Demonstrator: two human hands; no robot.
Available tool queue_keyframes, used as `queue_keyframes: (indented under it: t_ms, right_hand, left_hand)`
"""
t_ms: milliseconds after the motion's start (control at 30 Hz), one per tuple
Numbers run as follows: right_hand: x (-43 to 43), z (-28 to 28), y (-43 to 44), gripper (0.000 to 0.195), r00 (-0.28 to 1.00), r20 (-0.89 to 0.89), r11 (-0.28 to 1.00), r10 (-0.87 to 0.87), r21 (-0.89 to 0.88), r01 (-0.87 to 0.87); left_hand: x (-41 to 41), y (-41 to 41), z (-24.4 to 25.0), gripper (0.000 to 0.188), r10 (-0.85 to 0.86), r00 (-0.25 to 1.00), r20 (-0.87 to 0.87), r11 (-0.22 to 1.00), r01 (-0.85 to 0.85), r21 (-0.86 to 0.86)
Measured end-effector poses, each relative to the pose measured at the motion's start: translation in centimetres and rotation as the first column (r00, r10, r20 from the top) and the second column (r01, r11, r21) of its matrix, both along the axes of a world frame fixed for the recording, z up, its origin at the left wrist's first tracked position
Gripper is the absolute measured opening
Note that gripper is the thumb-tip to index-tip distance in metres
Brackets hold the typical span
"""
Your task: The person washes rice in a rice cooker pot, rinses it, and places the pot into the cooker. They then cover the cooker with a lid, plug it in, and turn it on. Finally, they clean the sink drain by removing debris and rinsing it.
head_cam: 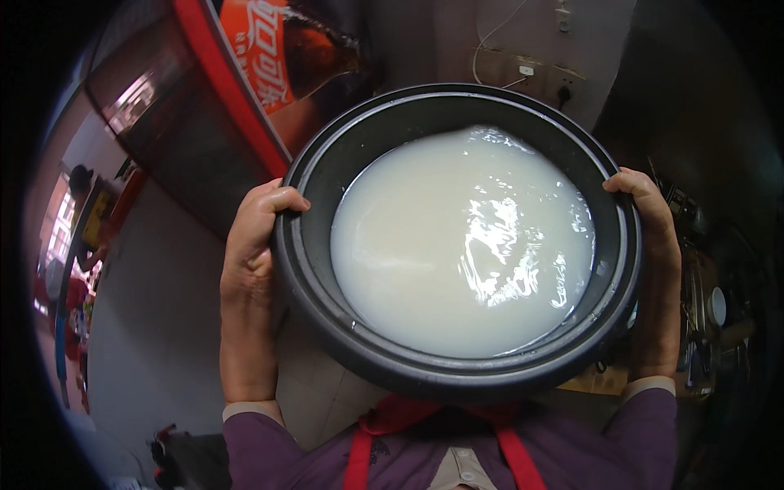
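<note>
A large round black pot (465,376), like the inner pot of a rice cooker, is held up in front of my chest. Cloudy whitish liquid (404,245) fills much of it, with ripples and bright reflections on the right part of the surface. My left hand (260,214) grips the rim on the left, thumb over the edge. On the opposite side my right hand (643,196) holds the rim in the same way, its thumb on top. The fingers of both hands are largely hidden behind the pot wall.
A red-edged cabinet (245,92) with a cola bottle picture stands at upper left. Wall sockets (527,70) with cables are beyond the pot. Utensils and a small white round item (716,306) lie at right. Another person (86,214) is at far left.
</note>
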State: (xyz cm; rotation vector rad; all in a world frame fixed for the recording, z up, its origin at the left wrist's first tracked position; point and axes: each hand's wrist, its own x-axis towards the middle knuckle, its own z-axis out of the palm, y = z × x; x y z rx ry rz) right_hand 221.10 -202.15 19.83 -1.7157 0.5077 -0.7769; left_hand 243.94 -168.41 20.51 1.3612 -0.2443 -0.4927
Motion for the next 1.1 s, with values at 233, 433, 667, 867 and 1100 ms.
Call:
queue_keyframes:
  t_ms: [233, 433, 667, 867, 1100]
  right_hand:
    - [4.9, -0.6, -3.7, 0.010, 0.972, -0.220, 0.888, -0.077, 0.429, 0.167]
    - [6.9, -3.0, -5.8, 0.006, 0.965, -0.150, 0.880, -0.216, 0.398, 0.259]
    - [9.0, -4.3, -8.1, 0.008, 0.974, -0.104, 0.834, -0.200, 0.504, 0.225]
    - [9.4, -4.5, -8.7, 0.007, 0.972, -0.111, 0.817, -0.208, 0.527, 0.235]
    - [10.9, -6.6, -8.8, 0.008, 0.975, -0.111, 0.818, -0.194, 0.530, 0.223]
  left_hand:
    - [9.2, -6.7, -0.9, 0.008, -0.137, 0.983, 0.124, 0.988, 0.128, 0.082]
    - [12.9, -11.4, -2.7, 0.014, -0.196, 0.980, 0.015, 0.979, 0.195, 0.060]
    - [16.5, -13.9, -5.3, 0.015, -0.186, 0.973, -0.139, 0.979, 0.195, 0.057]
    - [17.7, -15.3, -5.4, 0.012, -0.248, 0.960, -0.130, 0.965, 0.256, 0.055]
    - [19.1, -15.8, -7.1, 0.011, -0.279, 0.958, -0.057, 0.950, 0.285, 0.131]
